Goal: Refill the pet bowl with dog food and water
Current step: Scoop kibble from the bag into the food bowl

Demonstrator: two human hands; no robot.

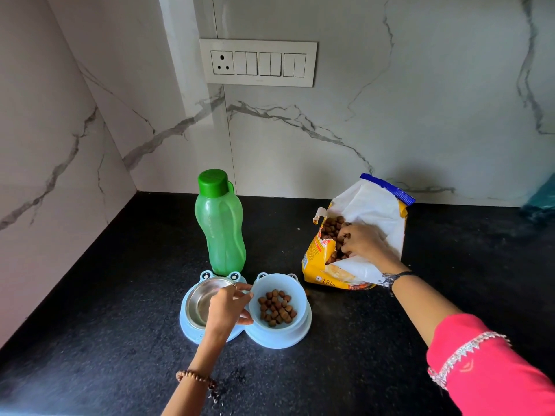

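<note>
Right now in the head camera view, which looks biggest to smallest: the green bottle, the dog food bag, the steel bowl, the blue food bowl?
1. Dog food bag, clearly the largest.
2. Green bottle.
3. Blue food bowl and steel bowl: these look alike, and the left hand covers part of the steel one, so I will not rank them.

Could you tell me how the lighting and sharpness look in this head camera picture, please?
Head view: daylight glare streaks the marble wall; the black counter is dim; wide-angle bending curves the edges; the kibble is sharp, the pink sleeve soft.
</note>
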